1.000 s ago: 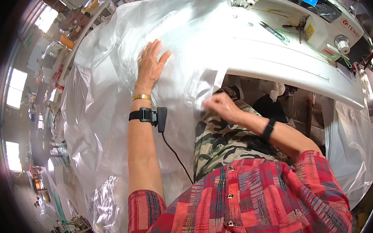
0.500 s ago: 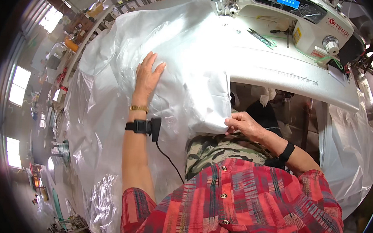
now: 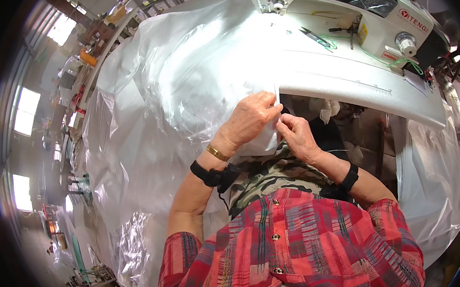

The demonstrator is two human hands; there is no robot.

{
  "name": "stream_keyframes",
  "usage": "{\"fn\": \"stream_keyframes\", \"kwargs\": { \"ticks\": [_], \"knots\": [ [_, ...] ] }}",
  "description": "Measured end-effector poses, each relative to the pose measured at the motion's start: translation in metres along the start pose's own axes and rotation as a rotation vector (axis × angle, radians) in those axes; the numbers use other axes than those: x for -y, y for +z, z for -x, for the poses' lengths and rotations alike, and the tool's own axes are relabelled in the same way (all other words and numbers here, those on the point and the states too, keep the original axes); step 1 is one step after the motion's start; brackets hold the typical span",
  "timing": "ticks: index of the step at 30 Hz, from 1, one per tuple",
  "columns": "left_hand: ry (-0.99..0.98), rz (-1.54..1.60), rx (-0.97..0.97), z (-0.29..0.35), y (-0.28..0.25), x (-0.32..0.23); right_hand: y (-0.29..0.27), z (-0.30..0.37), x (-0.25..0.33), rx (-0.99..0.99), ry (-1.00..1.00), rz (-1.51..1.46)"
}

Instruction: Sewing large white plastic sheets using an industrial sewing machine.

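Note:
A large translucent white plastic sheet spreads over the sewing machine's bed and hangs down toward my lap. My left hand is closed on the sheet's right edge, fingers pinched together. Just beside it, slightly lower and to the right, my right hand pinches the same edge between thumb and fingers. The hands nearly touch. Above them stands the sewing machine, its needle area brightly lit and the sheet reaching up to it.
Thread snips with green thread lie on the machine bed, right of the needle. A crumpled white scrap sits below the bed's front edge. More plastic sheeting hangs at the right. A cluttered shelf stands far left.
My left hand has moved right and down from lying flat on the sheet to gripping its edge. My right hand has shifted slightly up along that edge.

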State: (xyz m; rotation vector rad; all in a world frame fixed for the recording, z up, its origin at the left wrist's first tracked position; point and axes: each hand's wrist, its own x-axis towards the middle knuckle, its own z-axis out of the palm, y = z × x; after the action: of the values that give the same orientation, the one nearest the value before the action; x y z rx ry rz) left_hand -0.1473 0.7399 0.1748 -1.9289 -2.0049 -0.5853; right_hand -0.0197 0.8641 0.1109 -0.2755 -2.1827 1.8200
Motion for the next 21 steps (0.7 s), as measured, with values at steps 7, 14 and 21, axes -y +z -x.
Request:
{"fn": "stream_keyframes", "kwargs": {
  "ticks": [7, 14, 21],
  "knots": [
    [0.108, 0.049, 0.052, -0.013, -0.002, 0.011, -0.007, -0.001, 0.0, 0.025, -0.044, 0.035],
    [0.111, 0.013, 0.148, -0.023, -0.01, 0.013, -0.007, -0.002, 0.0, 0.058, -0.029, 0.02],
    [-0.174, 0.036, 0.059, -0.001, -0.021, -0.014, -0.012, 0.004, -0.011, 0.028, -0.04, 0.114]
  ]
}}
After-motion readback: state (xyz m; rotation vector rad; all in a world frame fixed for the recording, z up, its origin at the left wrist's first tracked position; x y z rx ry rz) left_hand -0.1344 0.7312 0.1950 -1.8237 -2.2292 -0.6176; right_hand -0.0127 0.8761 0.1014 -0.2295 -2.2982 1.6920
